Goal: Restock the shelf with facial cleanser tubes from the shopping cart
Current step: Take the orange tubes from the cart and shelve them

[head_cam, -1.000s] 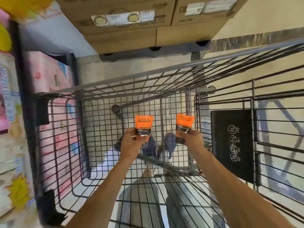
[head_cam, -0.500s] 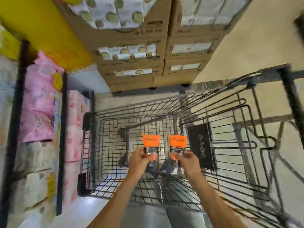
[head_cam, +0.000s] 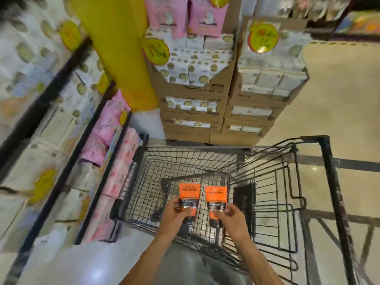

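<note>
Stacked cardboard boxes (head_cam: 222, 112) of white packs stand on the beige floor (head_cam: 339, 99) beside a yellow pillar (head_cam: 117, 54) — round yellow price tags (head_cam: 155, 50) hang above, pink packages (head_cam: 107, 128) sit left.

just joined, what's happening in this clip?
A person stands over a wire shopping cart in a store aisle. The left hand grips one orange facial cleanser tube and the right hand grips a second orange tube, both upright above the basket. Neither tube is on a shelf yet.
</note>
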Action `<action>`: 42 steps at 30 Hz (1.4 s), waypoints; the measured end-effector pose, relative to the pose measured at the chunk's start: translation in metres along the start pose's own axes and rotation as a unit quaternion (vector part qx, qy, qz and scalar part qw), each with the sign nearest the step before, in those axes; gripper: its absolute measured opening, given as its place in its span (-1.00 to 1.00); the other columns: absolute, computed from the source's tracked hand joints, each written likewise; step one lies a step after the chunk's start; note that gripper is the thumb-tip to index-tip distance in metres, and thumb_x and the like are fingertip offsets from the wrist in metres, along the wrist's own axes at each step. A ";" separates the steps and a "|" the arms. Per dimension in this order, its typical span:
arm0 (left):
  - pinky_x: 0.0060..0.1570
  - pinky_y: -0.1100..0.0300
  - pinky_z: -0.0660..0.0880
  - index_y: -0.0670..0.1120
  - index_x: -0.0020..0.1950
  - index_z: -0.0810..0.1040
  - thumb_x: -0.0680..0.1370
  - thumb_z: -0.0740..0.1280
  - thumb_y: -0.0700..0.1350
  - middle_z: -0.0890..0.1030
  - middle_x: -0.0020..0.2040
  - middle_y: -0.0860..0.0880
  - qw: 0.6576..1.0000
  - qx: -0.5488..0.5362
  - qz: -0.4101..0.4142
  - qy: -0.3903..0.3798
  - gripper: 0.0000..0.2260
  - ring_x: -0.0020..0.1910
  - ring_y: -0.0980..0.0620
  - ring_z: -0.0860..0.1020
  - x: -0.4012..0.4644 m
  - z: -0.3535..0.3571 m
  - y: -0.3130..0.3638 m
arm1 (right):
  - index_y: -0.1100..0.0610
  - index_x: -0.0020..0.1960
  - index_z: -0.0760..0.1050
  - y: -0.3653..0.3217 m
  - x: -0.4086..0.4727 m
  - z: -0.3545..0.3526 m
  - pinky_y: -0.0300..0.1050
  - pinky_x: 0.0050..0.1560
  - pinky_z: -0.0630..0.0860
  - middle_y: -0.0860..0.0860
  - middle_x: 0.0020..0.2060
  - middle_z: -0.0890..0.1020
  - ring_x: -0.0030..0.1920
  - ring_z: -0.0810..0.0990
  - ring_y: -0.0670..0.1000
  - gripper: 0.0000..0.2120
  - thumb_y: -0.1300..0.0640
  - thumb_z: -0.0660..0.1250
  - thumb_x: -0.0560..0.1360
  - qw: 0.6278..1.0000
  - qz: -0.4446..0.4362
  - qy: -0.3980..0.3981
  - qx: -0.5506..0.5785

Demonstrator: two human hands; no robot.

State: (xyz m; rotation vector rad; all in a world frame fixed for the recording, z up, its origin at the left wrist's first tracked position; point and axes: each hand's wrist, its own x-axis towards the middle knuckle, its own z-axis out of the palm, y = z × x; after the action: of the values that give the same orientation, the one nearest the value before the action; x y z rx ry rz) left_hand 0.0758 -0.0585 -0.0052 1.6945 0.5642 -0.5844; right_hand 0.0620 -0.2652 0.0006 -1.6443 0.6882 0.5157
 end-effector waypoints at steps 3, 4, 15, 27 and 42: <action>0.08 0.18 0.52 0.13 0.13 0.57 0.42 0.60 -0.08 0.70 0.08 0.13 0.997 -0.044 0.008 0.060 -0.64 0.04 0.18 0.66 -0.033 0.005 -0.010 | 0.14 0.09 0.57 0.003 -0.005 -0.009 -0.15 -0.12 0.48 0.15 -0.08 0.66 -0.05 0.65 0.13 -0.71 0.13 0.57 0.44 0.999 -0.023 -0.045 -0.014; -0.03 0.26 0.51 0.11 0.13 0.58 0.42 0.60 -0.11 0.71 0.05 0.12 0.995 -0.064 0.006 0.080 -0.64 -0.03 0.22 0.67 -0.046 0.007 -0.014 | 0.12 0.09 0.57 0.003 -0.008 -0.009 -0.16 -0.12 0.47 0.16 -0.07 0.67 -0.04 0.66 0.14 -0.70 0.12 0.59 0.42 0.997 -0.032 -0.063 -0.026; -0.11 0.34 0.53 0.05 0.09 0.54 0.45 0.60 -0.06 0.67 0.06 0.05 0.913 -0.234 0.004 0.333 -0.68 -0.04 0.17 0.67 -0.177 -0.020 -0.109 | 0.14 0.05 0.59 0.007 -0.080 0.067 -0.19 -0.20 0.61 0.13 -0.15 0.73 -0.19 0.71 0.08 -0.75 0.20 0.57 0.43 0.930 -0.136 -0.273 -0.205; -0.24 0.40 0.53 -0.08 0.17 0.54 0.49 0.54 -0.24 0.66 0.02 0.03 0.744 -0.384 -0.008 0.547 -0.68 -0.18 0.29 0.66 -0.390 -0.046 -0.280 | 0.14 0.11 0.65 0.128 -0.250 0.210 0.07 0.05 0.65 0.03 -0.09 0.76 -0.05 0.74 0.09 -0.62 0.17 0.63 0.32 0.778 -0.216 -0.478 -0.347; -0.18 0.41 0.53 0.01 0.23 0.56 0.51 0.53 -0.10 0.67 0.10 0.06 0.532 -0.438 -0.036 0.724 -0.68 -0.04 0.20 0.66 -0.677 -0.026 -0.501 | 0.01 0.12 0.60 0.354 -0.551 0.318 0.11 0.15 0.61 -0.07 0.02 0.71 0.06 0.69 -0.03 -0.73 0.09 0.56 0.46 0.589 -0.250 -0.652 -0.407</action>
State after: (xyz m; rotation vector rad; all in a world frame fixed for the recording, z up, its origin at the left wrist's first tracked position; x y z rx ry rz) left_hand -0.7593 0.0220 0.0713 0.7457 1.7127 1.1836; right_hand -0.5676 0.0949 0.0582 -1.5581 -1.2744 1.4883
